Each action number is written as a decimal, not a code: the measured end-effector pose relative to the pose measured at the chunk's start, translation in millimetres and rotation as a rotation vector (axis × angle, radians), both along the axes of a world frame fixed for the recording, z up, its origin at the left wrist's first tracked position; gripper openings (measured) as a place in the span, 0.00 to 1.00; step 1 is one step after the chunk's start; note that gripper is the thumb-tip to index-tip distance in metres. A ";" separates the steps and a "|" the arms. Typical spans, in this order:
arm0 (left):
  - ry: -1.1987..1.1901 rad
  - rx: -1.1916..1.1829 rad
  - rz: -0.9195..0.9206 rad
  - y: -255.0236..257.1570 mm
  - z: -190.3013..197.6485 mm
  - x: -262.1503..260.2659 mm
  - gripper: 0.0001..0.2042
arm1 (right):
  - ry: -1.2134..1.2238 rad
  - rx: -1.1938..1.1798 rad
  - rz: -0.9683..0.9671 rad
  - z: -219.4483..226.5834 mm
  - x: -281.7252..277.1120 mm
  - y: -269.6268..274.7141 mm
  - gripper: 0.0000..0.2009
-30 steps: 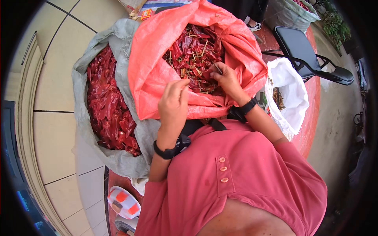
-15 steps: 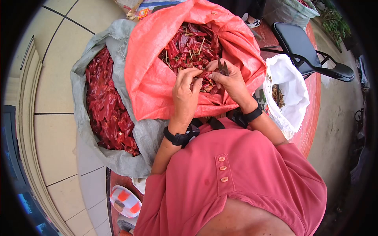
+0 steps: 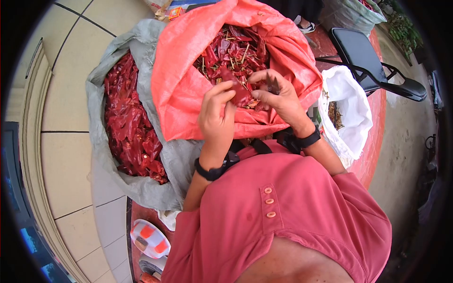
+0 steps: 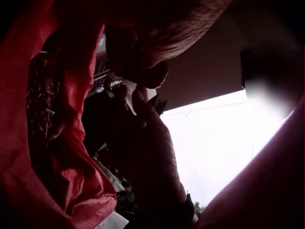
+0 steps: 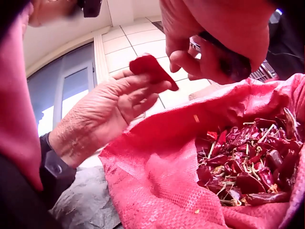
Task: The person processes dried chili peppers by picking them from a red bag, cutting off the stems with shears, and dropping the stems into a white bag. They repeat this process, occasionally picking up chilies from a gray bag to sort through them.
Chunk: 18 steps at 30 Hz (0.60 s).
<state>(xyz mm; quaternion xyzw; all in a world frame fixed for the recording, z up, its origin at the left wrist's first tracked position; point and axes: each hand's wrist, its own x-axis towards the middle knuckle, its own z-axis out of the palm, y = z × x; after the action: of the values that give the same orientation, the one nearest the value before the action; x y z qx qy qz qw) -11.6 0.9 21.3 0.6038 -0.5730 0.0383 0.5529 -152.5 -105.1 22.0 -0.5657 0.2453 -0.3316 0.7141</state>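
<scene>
In the head view my left hand [image 3: 218,115] pinches a dried red chili pepper [image 3: 239,92] between thumb and fingers, above the pink sack [image 3: 179,94]. The right wrist view shows this chili [image 5: 151,69] flat and wide at one end, narrowing to a point. Close beside it, my right hand [image 3: 283,101] holds a pair of scissors [image 3: 272,84], whose dark pointed blades stick out past the fingers. Its handles are mostly hidden in the palm. Below both hands lie dried chilies [image 5: 248,162] with pale stems, filling the pink sack.
A grey sack [image 3: 101,113] of red chilies stands at left. On the right, a white bag [image 3: 356,113] holds brownish stems, with a black folding chair [image 3: 356,52] behind it. An orange-and-white dish [image 3: 150,238] sits lower left. Another person's shoe [image 3: 306,27] shows at the back.
My left hand has moved right to my right hand, which came slightly nearer. The hands met around a chili half a second ago; now the left holds it up, slightly apart from the right.
</scene>
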 end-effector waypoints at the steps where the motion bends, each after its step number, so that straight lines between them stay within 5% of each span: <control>1: -0.072 -0.056 0.058 7.8 14.3 1.0 0.14 | -0.003 -0.010 0.007 -2.2 -0.9 -2.0 0.05; 4: -0.308 -0.202 0.297 39.7 55.8 22.2 0.19 | -0.028 -0.029 0.011 -13.3 -8.3 -10.8 0.05; 6: -0.156 -0.366 0.387 48.5 64.9 55.7 0.18 | -0.040 -0.028 0.008 -14.7 -10.6 -12.4 0.06; 8: -0.186 -0.274 0.524 54.0 91.0 81.2 0.15 | -0.050 -0.010 -0.016 -16.2 -9.9 -13.1 0.06; 10: -0.530 0.175 0.781 57.2 98.3 109.3 0.15 | -0.067 0.003 -0.021 -18.7 -9.5 -12.2 0.06; 13: -0.160 0.106 0.725 48.6 88.3 97.9 0.12 | -0.057 0.008 0.005 -21.5 -11.1 -12.7 0.06; 15: -0.208 0.048 0.601 32.4 78.6 65.9 0.08 | -0.056 0.021 -0.016 -23.3 -7.5 -10.9 0.07; 17: -0.280 0.164 0.190 10.4 54.5 46.9 0.13 | -0.036 0.020 -0.011 -20.5 -7.1 -10.1 0.07; 18: -0.394 0.256 0.168 -7.0 38.0 44.4 0.15 | -0.034 0.016 0.000 -19.7 -6.9 -9.4 0.07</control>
<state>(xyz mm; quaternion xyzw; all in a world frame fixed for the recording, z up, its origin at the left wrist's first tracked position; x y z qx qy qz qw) 32.8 -6.2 59.4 0.6955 -0.6176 0.1283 0.3440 -159.4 -114.5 2.3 -0.5542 0.2356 -0.3393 0.7226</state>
